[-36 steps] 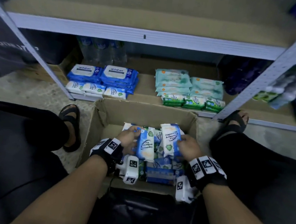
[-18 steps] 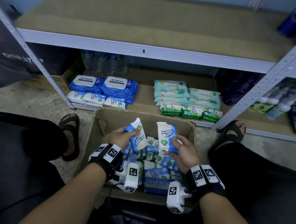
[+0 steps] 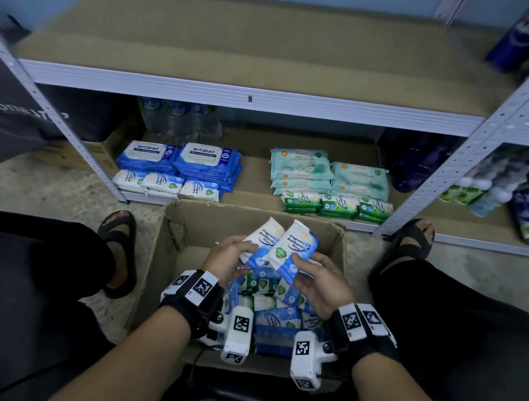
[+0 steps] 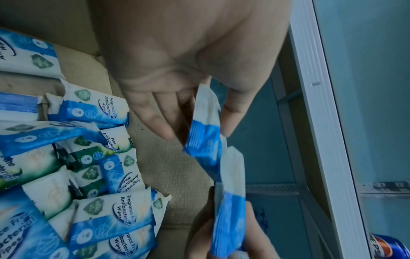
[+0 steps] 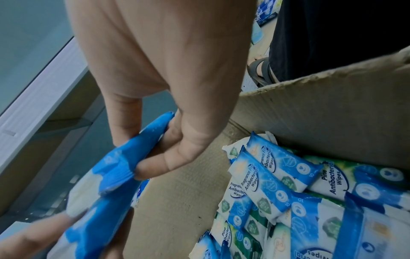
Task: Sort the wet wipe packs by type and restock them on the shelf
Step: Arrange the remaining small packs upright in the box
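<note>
Above the open cardboard box (image 3: 167, 255), my left hand (image 3: 235, 252) pinches a small blue-and-white fragrance-free wipe pack (image 3: 261, 240) between thumb and fingers. My right hand (image 3: 310, 269) grips a second pack of the same kind (image 3: 296, 247), and the two packs overlap side by side. The left wrist view shows the left pack (image 4: 204, 126) edge-on, with the right-hand pack (image 4: 230, 210) below it. In the right wrist view, curled fingers clamp the blue end of the pack (image 5: 124, 161). More blue packs and green pine packs (image 3: 277, 318) lie mixed in the box.
The bottom shelf (image 3: 249, 179) holds sorted stacks: large blue antabax packs (image 3: 209, 159), small blue-white packs (image 3: 161, 184), teal packs (image 3: 301, 168) and green pine packs (image 3: 337, 205). A bare gap lies between the blue and teal groups. My sandalled feet flank the box.
Both hands have risen out of the box, each with a pack, and have brought the two packs together. The head view has tilted up a little.
</note>
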Demonstrator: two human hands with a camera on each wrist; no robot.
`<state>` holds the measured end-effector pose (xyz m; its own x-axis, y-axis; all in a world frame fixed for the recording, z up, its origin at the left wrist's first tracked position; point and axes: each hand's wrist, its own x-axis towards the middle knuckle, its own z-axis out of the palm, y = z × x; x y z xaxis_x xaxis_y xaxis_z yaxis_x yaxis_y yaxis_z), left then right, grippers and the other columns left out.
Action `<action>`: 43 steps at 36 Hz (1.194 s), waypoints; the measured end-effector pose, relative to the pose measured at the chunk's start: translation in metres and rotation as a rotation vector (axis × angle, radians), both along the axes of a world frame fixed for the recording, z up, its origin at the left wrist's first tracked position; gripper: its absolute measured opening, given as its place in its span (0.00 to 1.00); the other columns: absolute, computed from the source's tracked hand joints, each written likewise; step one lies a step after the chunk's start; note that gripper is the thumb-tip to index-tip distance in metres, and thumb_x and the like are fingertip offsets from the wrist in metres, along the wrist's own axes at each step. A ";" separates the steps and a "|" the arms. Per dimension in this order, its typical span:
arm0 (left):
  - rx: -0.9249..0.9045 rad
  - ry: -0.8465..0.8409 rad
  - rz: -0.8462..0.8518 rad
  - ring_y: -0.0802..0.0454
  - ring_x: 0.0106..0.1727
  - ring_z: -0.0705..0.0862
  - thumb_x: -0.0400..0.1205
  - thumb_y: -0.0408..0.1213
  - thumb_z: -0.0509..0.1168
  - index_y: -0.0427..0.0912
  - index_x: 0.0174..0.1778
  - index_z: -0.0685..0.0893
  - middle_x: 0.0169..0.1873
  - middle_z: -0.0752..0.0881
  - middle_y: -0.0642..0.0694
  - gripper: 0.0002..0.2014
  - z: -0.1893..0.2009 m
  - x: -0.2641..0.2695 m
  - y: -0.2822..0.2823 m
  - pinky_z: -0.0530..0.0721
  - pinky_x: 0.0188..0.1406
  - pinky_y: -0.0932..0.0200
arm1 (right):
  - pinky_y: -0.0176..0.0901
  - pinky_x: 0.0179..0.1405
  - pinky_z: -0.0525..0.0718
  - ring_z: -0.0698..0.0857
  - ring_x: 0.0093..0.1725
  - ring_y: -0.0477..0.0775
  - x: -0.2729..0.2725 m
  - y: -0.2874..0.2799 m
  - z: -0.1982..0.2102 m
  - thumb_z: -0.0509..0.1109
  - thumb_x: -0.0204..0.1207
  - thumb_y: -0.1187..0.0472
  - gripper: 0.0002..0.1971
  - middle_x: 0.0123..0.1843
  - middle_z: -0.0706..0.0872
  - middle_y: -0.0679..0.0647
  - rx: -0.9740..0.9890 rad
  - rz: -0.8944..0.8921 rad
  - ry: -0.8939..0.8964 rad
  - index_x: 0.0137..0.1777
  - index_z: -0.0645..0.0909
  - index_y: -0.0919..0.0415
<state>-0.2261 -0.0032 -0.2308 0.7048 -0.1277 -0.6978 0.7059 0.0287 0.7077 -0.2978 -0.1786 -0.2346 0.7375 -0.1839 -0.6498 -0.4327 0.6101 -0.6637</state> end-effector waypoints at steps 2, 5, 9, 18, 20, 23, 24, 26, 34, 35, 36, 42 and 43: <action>-0.062 0.017 -0.026 0.45 0.44 0.87 0.79 0.25 0.67 0.40 0.55 0.81 0.46 0.88 0.42 0.11 0.002 -0.003 -0.004 0.89 0.42 0.52 | 0.46 0.38 0.89 0.91 0.46 0.59 0.000 0.001 0.000 0.75 0.75 0.71 0.11 0.52 0.91 0.63 -0.001 0.020 -0.012 0.52 0.78 0.61; -0.100 0.025 -0.089 0.42 0.46 0.87 0.78 0.21 0.63 0.38 0.53 0.79 0.49 0.87 0.37 0.12 0.004 -0.007 -0.006 0.91 0.46 0.47 | 0.45 0.37 0.90 0.91 0.43 0.57 0.001 0.001 0.002 0.75 0.75 0.71 0.11 0.49 0.92 0.61 -0.023 0.049 -0.024 0.53 0.78 0.60; -0.135 0.030 -0.139 0.41 0.54 0.87 0.76 0.20 0.56 0.39 0.59 0.80 0.53 0.87 0.39 0.19 0.004 -0.010 -0.004 0.89 0.54 0.42 | 0.46 0.38 0.90 0.92 0.43 0.58 0.000 0.001 0.003 0.75 0.74 0.71 0.15 0.51 0.92 0.63 -0.084 0.121 -0.044 0.59 0.79 0.63; -0.127 0.051 -0.197 0.47 0.43 0.89 0.82 0.35 0.61 0.38 0.65 0.81 0.52 0.88 0.43 0.15 0.008 -0.011 -0.003 0.90 0.38 0.52 | 0.57 0.49 0.91 0.92 0.51 0.61 0.001 0.007 -0.002 0.78 0.73 0.70 0.21 0.53 0.92 0.59 -0.242 0.279 -0.042 0.64 0.76 0.63; -0.096 0.034 -0.212 0.47 0.42 0.89 0.81 0.38 0.68 0.40 0.61 0.81 0.46 0.89 0.45 0.13 0.004 -0.009 -0.003 0.88 0.37 0.54 | 0.57 0.47 0.91 0.92 0.51 0.61 0.002 0.007 -0.004 0.78 0.72 0.71 0.23 0.54 0.92 0.60 -0.263 0.288 -0.037 0.65 0.75 0.63; -0.041 -0.006 -0.218 0.46 0.39 0.89 0.77 0.36 0.75 0.40 0.54 0.82 0.44 0.91 0.41 0.13 -0.005 -0.006 -0.003 0.88 0.35 0.53 | 0.54 0.43 0.91 0.92 0.50 0.62 0.003 0.006 -0.007 0.78 0.72 0.72 0.26 0.55 0.91 0.62 -0.293 0.310 -0.040 0.67 0.74 0.61; -0.016 -0.023 -0.217 0.44 0.41 0.90 0.75 0.36 0.77 0.39 0.53 0.83 0.46 0.91 0.39 0.14 -0.008 -0.005 -0.003 0.89 0.39 0.48 | 0.54 0.43 0.91 0.92 0.50 0.61 0.003 0.006 -0.009 0.77 0.72 0.72 0.26 0.54 0.91 0.61 -0.310 0.330 -0.047 0.68 0.74 0.60; 0.036 -0.051 -0.223 0.42 0.47 0.90 0.73 0.37 0.79 0.36 0.55 0.85 0.49 0.91 0.37 0.17 -0.011 -0.005 -0.002 0.87 0.53 0.40 | 0.54 0.45 0.91 0.92 0.50 0.59 0.002 0.007 -0.011 0.76 0.74 0.72 0.26 0.54 0.92 0.58 -0.345 0.385 -0.070 0.70 0.76 0.54; 0.092 -0.069 -0.244 0.41 0.45 0.91 0.66 0.39 0.84 0.38 0.52 0.84 0.43 0.92 0.39 0.23 -0.029 -0.005 0.004 0.89 0.50 0.40 | 0.44 0.42 0.88 0.91 0.55 0.55 0.002 0.017 -0.011 0.75 0.77 0.68 0.30 0.58 0.90 0.57 -0.356 0.508 -0.106 0.71 0.75 0.38; 0.094 -0.069 -0.243 0.40 0.45 0.91 0.65 0.39 0.84 0.38 0.52 0.84 0.42 0.92 0.39 0.24 -0.030 -0.004 0.005 0.89 0.50 0.40 | 0.42 0.41 0.88 0.90 0.55 0.56 0.003 0.017 -0.011 0.75 0.77 0.68 0.30 0.58 0.90 0.57 -0.349 0.508 -0.097 0.72 0.75 0.39; 0.092 -0.054 -0.242 0.39 0.44 0.91 0.65 0.40 0.84 0.37 0.52 0.84 0.42 0.92 0.38 0.24 -0.029 -0.005 0.006 0.89 0.48 0.39 | 0.42 0.41 0.87 0.90 0.56 0.56 0.004 0.018 -0.013 0.75 0.77 0.68 0.31 0.59 0.89 0.59 -0.341 0.505 -0.089 0.74 0.74 0.41; 0.084 0.055 -0.183 0.37 0.45 0.90 0.64 0.39 0.83 0.34 0.57 0.85 0.45 0.91 0.34 0.27 -0.047 0.005 0.017 0.87 0.45 0.44 | 0.48 0.40 0.88 0.90 0.44 0.56 0.011 0.024 -0.033 0.80 0.73 0.64 0.37 0.57 0.90 0.59 -0.339 0.479 0.001 0.81 0.69 0.50; 0.094 0.072 -0.171 0.36 0.46 0.90 0.64 0.39 0.82 0.33 0.58 0.85 0.46 0.91 0.32 0.28 -0.052 0.007 0.020 0.87 0.45 0.44 | 0.51 0.42 0.89 0.90 0.43 0.56 0.013 0.025 -0.038 0.81 0.72 0.62 0.39 0.57 0.90 0.57 -0.356 0.475 0.036 0.82 0.68 0.53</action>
<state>-0.2189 0.0172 -0.2830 0.6260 -0.1732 -0.7604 0.7439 -0.1600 0.6489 -0.2851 -0.1534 -0.2725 0.7711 -0.0505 -0.6347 -0.6297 0.0872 -0.7719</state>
